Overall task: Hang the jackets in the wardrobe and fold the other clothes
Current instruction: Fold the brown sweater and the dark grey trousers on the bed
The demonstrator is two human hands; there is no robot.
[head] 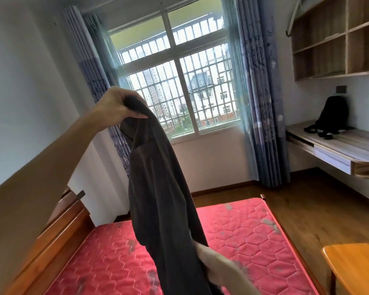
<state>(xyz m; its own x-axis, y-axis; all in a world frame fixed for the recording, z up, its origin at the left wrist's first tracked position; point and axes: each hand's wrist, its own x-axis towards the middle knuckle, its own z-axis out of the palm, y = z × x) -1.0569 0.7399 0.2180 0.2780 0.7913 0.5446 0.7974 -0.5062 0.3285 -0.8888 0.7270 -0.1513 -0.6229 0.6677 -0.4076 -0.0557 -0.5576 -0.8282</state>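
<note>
right hand (213, 266) sits lowest and closest, blurred against the lower part of the dark garment (158, 188). it touches the cloth, but whether its fingers are curled round it i cannot tell. left hand (115, 105) is raised well above it, fingers and thumb pinched tight on the garment's top end, so the cloth hangs in one long drape from that pinch down to the right hand. below both sets of fingers lies the red mattress (243, 241). well off to their right is a worktop (337, 143) carrying a black backpack (332, 112).

the risk i see is that nearly all the weight hangs from one small pinch, so a shake to open the garment out could pull it free into a heap on the mattress. the cloth is also bunched and may be twisted, and a fold begun that way would likely come out crooked.
</note>
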